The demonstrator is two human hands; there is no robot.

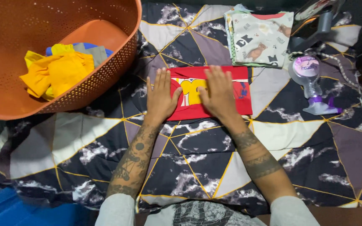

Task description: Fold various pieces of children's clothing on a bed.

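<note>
A folded red garment [239, 94] with a yellow and white print lies flat on a dark bedspread [197, 159] patterned with triangles and yellow lines. My left hand [161, 97] rests palm down on its left edge, fingers spread. Palm down as well, my right hand [219, 93] presses on the garment's middle. Neither hand grips anything; both lie flat on the cloth.
An orange perforated laundry basket [105, 71] at the upper left holds yellow and blue clothes [59, 69]. A stack of folded printed cloth [261, 38] lies beyond the red garment. A small purple handheld fan [308, 77] and a cord lie at the right.
</note>
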